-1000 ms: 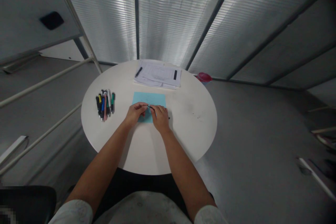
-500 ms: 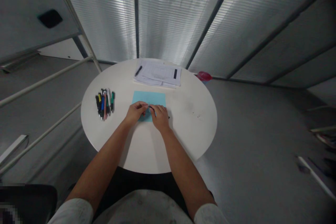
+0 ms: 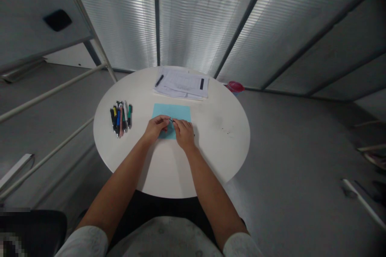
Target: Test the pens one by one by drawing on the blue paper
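Observation:
Over a light-blue sheet of paper (image 3: 172, 109), my left hand (image 3: 155, 127) and my right hand (image 3: 184, 133) meet with their fingertips almost touching. A thin dark pen (image 3: 171, 120) shows as a short stretch between them, pinched by both; most of it is hidden by the fingers. Just past the right hand's outer edge a small dark tip pokes out, and I cannot tell whether it belongs to the same pen. To the left lies a bunch of pens (image 3: 121, 119) in black, blue, green, pink, yellow and white.
The round white table (image 3: 211, 156) carries a stack of printed papers (image 3: 183, 85) at its far side, with a black pen (image 3: 159, 80) on top. Small dark specks (image 3: 226, 131) lie at the right. A white metal frame (image 3: 54, 92) stands left; a pink object (image 3: 235, 86) is behind the table.
Both hands keep their pinch over the blue sheet, with only a slight shift of the fingers. The whole view has moved a touch; the pens and papers stay put.

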{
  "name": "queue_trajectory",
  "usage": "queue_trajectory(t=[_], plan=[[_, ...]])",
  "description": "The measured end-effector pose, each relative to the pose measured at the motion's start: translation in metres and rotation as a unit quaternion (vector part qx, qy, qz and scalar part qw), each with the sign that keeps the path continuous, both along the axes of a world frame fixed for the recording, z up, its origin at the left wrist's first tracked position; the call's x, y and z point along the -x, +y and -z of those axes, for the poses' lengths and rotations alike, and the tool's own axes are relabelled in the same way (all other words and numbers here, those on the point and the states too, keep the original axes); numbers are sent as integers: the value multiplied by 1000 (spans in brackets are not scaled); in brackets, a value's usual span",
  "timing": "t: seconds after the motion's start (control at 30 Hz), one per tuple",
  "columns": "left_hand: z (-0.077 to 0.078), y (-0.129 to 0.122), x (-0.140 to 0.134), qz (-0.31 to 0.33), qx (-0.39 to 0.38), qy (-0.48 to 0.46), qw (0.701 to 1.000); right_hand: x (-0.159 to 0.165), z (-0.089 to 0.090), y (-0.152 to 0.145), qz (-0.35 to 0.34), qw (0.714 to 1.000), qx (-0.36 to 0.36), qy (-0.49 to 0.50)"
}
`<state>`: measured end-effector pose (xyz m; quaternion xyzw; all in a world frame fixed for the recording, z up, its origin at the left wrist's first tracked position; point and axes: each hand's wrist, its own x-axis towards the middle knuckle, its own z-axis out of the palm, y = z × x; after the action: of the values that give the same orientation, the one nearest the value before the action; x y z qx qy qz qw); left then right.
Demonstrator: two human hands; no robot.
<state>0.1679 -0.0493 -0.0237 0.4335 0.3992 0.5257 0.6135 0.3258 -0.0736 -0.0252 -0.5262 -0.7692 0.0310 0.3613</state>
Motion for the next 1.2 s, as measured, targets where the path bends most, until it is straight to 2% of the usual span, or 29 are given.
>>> queue_trajectory(t=[0.13,0.23,0.27,0.33,0.4,0.47,0.53,0.6,0.67,0.7,0.77,0.87,0.97,1.07,1.2], plan=[[4,1,3,-51,-26,-13,998,0,-1,-1,14,1000,-10,11],[7,0,5,-137,-104,134,976,0,-1,0,22,1000,-11,15],[7,-1,5,-158,-137,212,955,0,-1,0,25,1000,-10,16],[6,-4,2,-166,-195,370,893,0,0,0,31,999,-7,19],[4,-7,-2,-129,-223,498,828,0,-1,0,40,999,-7,23],[1,-10,-6,-95,-213,584,777,0,-1,0,44,999,-9,27],[-1,-13,-9,-69,-197,630,748,-1,-1,0,44,999,-11,27],[-2,-14,-9,-57,-191,645,738,-1,-1,0,46,999,-12,24],[-2,-13,-8,-60,-189,632,749,-1,-1,0,48,999,-11,17],[-2,-12,-6,-62,-190,610,767,-1,-1,0,49,999,-9,13],[-1,-8,-4,-77,-183,531,824,-1,-1,-1,48,999,-6,6],[0,-3,-1,-136,-143,370,908,-1,-1,-1,44,999,-2,1],[0,0,0,-163,-85,206,961,0,-1,-1,37,999,-1,1],[-1,1,0,-123,-52,78,988,0,0,-1,32,999,0,7],[-2,1,-1,-79,-26,3,997,-1,0,-1,30,999,3,18]])
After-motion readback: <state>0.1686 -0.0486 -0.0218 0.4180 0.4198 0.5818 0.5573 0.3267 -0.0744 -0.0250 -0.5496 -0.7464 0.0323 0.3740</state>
